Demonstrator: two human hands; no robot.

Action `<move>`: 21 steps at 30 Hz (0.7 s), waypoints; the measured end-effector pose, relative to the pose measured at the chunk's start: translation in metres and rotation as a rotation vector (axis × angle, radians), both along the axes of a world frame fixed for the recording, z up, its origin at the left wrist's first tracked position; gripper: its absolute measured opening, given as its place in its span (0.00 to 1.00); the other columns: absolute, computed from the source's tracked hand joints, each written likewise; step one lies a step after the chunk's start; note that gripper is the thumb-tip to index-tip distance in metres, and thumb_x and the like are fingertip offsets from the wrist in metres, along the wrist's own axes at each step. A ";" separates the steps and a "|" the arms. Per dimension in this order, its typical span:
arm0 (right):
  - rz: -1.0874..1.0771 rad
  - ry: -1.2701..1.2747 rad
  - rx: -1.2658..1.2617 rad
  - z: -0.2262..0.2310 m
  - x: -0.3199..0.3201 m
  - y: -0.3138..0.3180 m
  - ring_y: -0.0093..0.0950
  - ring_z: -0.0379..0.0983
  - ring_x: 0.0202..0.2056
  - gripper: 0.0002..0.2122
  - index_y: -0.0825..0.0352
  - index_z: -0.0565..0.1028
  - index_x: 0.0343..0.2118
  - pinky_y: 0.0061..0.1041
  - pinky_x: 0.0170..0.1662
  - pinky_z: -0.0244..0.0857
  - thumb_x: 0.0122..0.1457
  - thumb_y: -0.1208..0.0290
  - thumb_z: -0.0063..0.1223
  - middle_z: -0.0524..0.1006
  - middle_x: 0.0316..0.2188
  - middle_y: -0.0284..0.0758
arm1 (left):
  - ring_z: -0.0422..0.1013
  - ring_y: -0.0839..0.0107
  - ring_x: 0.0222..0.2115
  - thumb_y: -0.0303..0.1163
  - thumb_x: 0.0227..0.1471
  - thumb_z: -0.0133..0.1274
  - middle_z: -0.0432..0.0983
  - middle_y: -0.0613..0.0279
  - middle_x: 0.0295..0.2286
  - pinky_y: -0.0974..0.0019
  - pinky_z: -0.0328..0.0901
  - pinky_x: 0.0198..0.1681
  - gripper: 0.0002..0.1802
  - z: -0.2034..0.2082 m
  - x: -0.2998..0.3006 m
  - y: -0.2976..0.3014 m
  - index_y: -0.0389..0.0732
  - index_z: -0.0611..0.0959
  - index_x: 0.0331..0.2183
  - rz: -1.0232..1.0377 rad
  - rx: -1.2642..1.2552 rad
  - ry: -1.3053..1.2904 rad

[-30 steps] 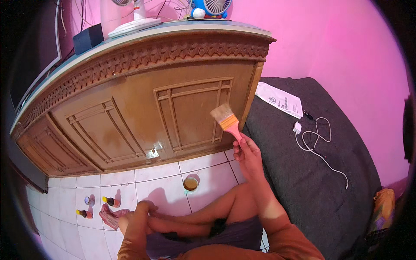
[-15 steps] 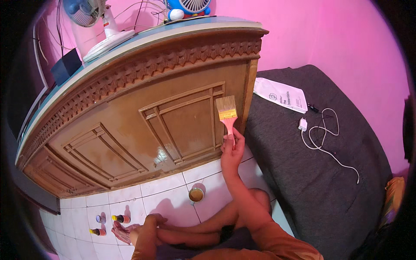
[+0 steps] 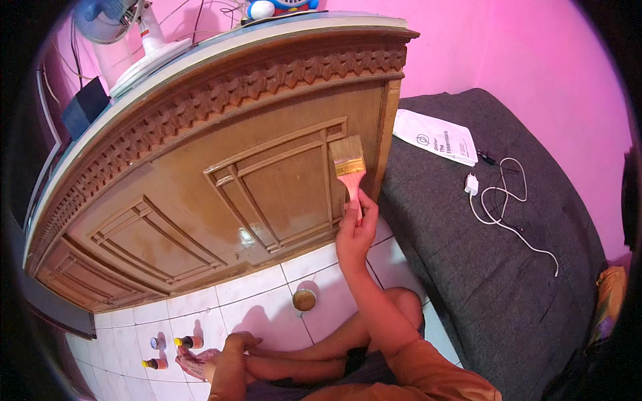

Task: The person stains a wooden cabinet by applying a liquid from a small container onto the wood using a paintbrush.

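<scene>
A flat paintbrush (image 3: 348, 164) with a pink handle, a yellow-gold band and pale bristles is gripped in my right hand (image 3: 356, 226). Its bristles point up at the right moulding of a carved brown wooden cabinet front (image 3: 284, 177); whether they touch the wood is hard to tell. Wet-looking shine marks parts of the panels. My left hand (image 3: 245, 340) rests over my crossed legs, fingers loosely extended, with nothing seen in it. On the tiles below the cabinet stands a cup (image 3: 303, 301) of brownish liquid.
Two small dark bottles with yellow caps, one (image 3: 189, 342) nearer my foot, stand by a small whitish container (image 3: 158, 343). At right lies a dark grey cushion (image 3: 495, 267) holding a white bag (image 3: 435, 138) and a charger with cable (image 3: 471, 185). A fan (image 3: 147, 50) tops the cabinet.
The view has shifted slightly. My right hand keeps the paintbrush raised near the same right moulding, with only slight movement. My left hand stays over my legs.
</scene>
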State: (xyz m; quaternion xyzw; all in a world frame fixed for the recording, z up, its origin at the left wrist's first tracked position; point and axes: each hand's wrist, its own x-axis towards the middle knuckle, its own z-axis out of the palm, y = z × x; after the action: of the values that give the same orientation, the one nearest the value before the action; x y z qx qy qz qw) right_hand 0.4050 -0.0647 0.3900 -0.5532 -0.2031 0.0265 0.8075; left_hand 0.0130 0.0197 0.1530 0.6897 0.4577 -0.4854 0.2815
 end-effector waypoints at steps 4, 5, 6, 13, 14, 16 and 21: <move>0.038 -0.068 -0.003 0.004 -0.003 0.008 0.27 0.71 0.45 0.15 0.73 0.67 0.51 0.24 0.49 0.65 0.67 0.70 0.44 0.73 0.45 0.42 | 0.75 0.59 0.43 0.66 0.54 0.44 0.80 0.54 0.41 0.56 0.66 0.46 0.38 -0.017 -0.018 0.004 0.39 0.84 0.42 0.041 0.046 0.011; 0.008 -0.114 -0.063 -0.002 -0.001 0.007 0.27 0.71 0.44 0.15 0.74 0.67 0.51 0.24 0.49 0.65 0.67 0.70 0.44 0.73 0.45 0.41 | 0.75 0.59 0.44 0.65 0.54 0.43 0.79 0.54 0.42 0.55 0.66 0.47 0.38 -0.016 -0.015 0.002 0.40 0.84 0.43 -0.013 0.062 -0.001; 0.007 -0.117 -0.066 -0.010 0.000 0.006 0.27 0.71 0.44 0.15 0.74 0.67 0.51 0.24 0.49 0.65 0.67 0.70 0.44 0.73 0.45 0.41 | 0.75 0.59 0.44 0.65 0.54 0.43 0.79 0.54 0.42 0.55 0.66 0.47 0.38 -0.010 -0.011 0.000 0.40 0.84 0.43 -0.014 0.059 -0.005; -0.089 -0.205 -0.037 0.010 0.000 0.006 0.26 0.70 0.42 0.13 0.73 0.68 0.49 0.24 0.46 0.65 0.67 0.70 0.43 0.73 0.41 0.40 | 0.76 0.58 0.42 0.64 0.55 0.42 0.81 0.54 0.38 0.56 0.67 0.48 0.36 -0.013 -0.014 0.005 0.41 0.87 0.37 0.031 -0.015 0.036; -0.092 -0.247 -0.093 0.014 -0.004 0.008 0.32 0.71 0.46 0.12 0.75 0.68 0.48 0.29 0.50 0.64 0.66 0.72 0.44 0.73 0.44 0.45 | 0.76 0.58 0.42 0.64 0.55 0.42 0.81 0.54 0.38 0.56 0.67 0.47 0.36 -0.020 -0.025 0.006 0.41 0.87 0.36 0.048 -0.008 0.027; -0.107 -0.250 -0.131 0.000 0.000 0.003 0.30 0.71 0.45 0.13 0.74 0.67 0.49 0.28 0.49 0.64 0.67 0.70 0.44 0.73 0.45 0.43 | 0.76 0.58 0.42 0.64 0.55 0.42 0.81 0.54 0.38 0.56 0.67 0.47 0.36 -0.029 -0.023 0.006 0.41 0.87 0.36 0.044 -0.018 0.017; -0.183 -0.366 -0.123 -0.006 0.003 0.008 0.32 0.70 0.46 0.14 0.73 0.67 0.50 0.27 0.48 0.64 0.66 0.70 0.45 0.71 0.45 0.44 | 0.76 0.58 0.42 0.64 0.55 0.42 0.81 0.54 0.38 0.56 0.67 0.48 0.36 -0.029 -0.020 0.007 0.41 0.87 0.36 0.049 -0.031 0.008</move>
State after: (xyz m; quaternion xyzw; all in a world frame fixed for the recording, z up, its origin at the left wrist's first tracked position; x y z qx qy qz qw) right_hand 0.4083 -0.0571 0.3835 -0.6132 -0.2934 -0.1354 0.7208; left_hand -0.0070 0.0264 0.1240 0.6720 0.4680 -0.4882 0.3018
